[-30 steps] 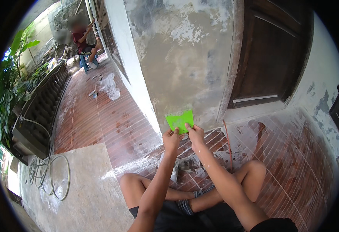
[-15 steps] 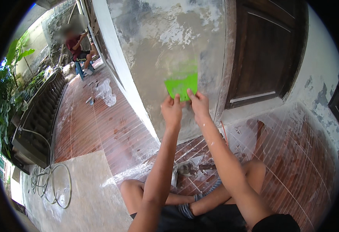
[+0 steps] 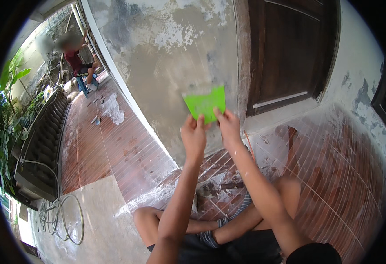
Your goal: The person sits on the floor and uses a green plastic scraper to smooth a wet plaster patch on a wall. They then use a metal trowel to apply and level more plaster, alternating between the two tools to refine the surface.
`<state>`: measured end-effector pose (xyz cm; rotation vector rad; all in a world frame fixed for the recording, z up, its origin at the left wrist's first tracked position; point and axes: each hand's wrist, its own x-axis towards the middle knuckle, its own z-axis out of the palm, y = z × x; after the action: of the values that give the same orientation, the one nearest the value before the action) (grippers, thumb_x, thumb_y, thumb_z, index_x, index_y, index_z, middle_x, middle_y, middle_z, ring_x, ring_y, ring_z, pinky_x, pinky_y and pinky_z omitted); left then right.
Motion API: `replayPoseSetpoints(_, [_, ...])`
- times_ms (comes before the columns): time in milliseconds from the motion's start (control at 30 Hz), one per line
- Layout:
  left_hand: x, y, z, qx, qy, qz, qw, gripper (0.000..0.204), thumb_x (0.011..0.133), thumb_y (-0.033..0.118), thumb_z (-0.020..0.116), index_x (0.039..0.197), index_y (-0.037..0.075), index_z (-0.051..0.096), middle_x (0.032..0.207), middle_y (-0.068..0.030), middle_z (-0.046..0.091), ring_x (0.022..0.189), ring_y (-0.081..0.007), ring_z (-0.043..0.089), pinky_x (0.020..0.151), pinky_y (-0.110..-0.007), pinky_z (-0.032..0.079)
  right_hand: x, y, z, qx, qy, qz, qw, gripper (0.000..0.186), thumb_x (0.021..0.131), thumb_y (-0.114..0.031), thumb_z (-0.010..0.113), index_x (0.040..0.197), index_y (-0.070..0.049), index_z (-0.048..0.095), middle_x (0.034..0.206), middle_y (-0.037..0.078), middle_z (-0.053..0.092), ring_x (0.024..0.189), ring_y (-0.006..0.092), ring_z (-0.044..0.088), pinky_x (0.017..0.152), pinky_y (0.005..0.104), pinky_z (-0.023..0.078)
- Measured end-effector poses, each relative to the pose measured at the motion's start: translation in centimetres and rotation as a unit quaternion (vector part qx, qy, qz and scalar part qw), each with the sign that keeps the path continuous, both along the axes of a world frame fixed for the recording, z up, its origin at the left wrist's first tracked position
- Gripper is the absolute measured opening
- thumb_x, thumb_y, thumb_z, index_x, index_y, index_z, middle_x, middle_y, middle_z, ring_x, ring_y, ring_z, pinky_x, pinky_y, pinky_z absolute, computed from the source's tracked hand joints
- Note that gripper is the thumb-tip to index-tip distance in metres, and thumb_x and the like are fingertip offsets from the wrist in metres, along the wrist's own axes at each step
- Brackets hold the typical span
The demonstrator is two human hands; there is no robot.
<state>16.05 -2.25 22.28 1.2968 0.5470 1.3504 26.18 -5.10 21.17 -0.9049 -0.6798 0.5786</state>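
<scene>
A thin green plastic putty scraper (image 3: 205, 104), wider at its top edge, is held in front of the patchy, plastered wall (image 3: 158, 75). Whitish residue marks its face and top edge. My left hand (image 3: 194, 135) pinches its lower left part, thumb on the near face. At the lower right corner, my right hand (image 3: 229, 126) grips it the same way, thumb on the near face. Whether the top edge touches the wall I cannot tell.
A dark wooden door (image 3: 289, 57) stands right of the wall. A dark-handled tool (image 3: 230, 185) lies on the tiles before my crossed legs. At the left are a coiled hose (image 3: 63, 220), a balustrade (image 3: 39, 149) and a white plastic sheet (image 3: 113, 109). Another person (image 3: 76, 61) sits on a blue stool.
My hands and the scraper have come lower along the wall. The view has shifted slightly to the right. The other person's arm is raised higher.
</scene>
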Motion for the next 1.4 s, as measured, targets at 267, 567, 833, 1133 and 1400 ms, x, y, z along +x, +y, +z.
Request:
replayPoseSetpoints(267, [3.6, 4.5, 1.5, -0.035, 0.007, 0.018, 0.999, 0.024, 0.099, 0.01, 0.057, 0.108, -0.011, 0.065, 0.098, -0.0118, 0.07, 0.085, -0.0135, 0.066, 0.075, -0.028, 0.058, 3.6, 5.0, 1.2, -0.041, 0.001, 0.003, 0.999, 0.026, 0.093, -0.03, 0.071, 0.098, -0.004, 0.071, 0.077, -0.006, 0.06, 0.066, 0.0031, 0.043, 0.059, 0.0221, 0.033])
replayPoseSetpoints(567, [2.0, 0.8, -25.6, -0.363, 0.106, 0.019, 0.926, 0.021, 0.096, 0.007, 0.061, 0.106, -0.011, 0.064, 0.097, -0.0151, 0.068, 0.074, -0.0195, 0.068, 0.065, -0.027, 0.06, 1.4, -0.5, -23.5, -0.406, 0.049, -0.03, 0.912, 0.029, 0.09, -0.024, 0.073, 0.104, 0.001, 0.073, 0.092, 0.004, 0.072, 0.079, 0.0093, 0.06, 0.074, 0.0297, 0.047])
replayPoseSetpoints(833, [0.4, -2.8, -15.8, -0.283, 0.056, -0.011, 0.957, 0.02, 0.099, 0.01, 0.058, 0.108, -0.008, 0.063, 0.1, -0.0111, 0.069, 0.084, -0.0167, 0.068, 0.072, -0.027, 0.059, -0.4, -1.9, -16.4, -0.178, 0.079, -0.064, 0.979, 0.025, 0.093, -0.021, 0.069, 0.1, 0.003, 0.07, 0.085, 0.006, 0.072, 0.075, 0.01, 0.062, 0.067, 0.0298, 0.048])
replayPoseSetpoints(1133, [-1.3, 3.1, -19.2, -0.173, 0.036, 0.053, 0.983, 0.024, 0.1, 0.012, 0.057, 0.11, -0.009, 0.064, 0.098, -0.0095, 0.07, 0.083, -0.0114, 0.065, 0.077, -0.028, 0.057, -0.9, 2.9, -18.2, -0.234, -0.051, 0.009, 0.971, 0.028, 0.092, -0.025, 0.071, 0.103, 0.001, 0.07, 0.082, 0.003, 0.07, 0.072, 0.0065, 0.055, 0.065, 0.0266, 0.045])
replayPoseSetpoints(1400, [-2.0, -1.8, -26.0, -0.413, 0.071, 0.051, 0.906, 0.024, 0.098, 0.009, 0.058, 0.106, -0.013, 0.063, 0.095, -0.014, 0.068, 0.072, -0.0186, 0.068, 0.064, -0.027, 0.058, -2.1, -1.4, -24.1, -0.455, -0.028, -0.039, 0.889, 0.025, 0.086, -0.023, 0.075, 0.086, 0.002, 0.074, 0.075, 0.014, 0.071, 0.065, 0.022, 0.065, 0.064, 0.0368, 0.05])
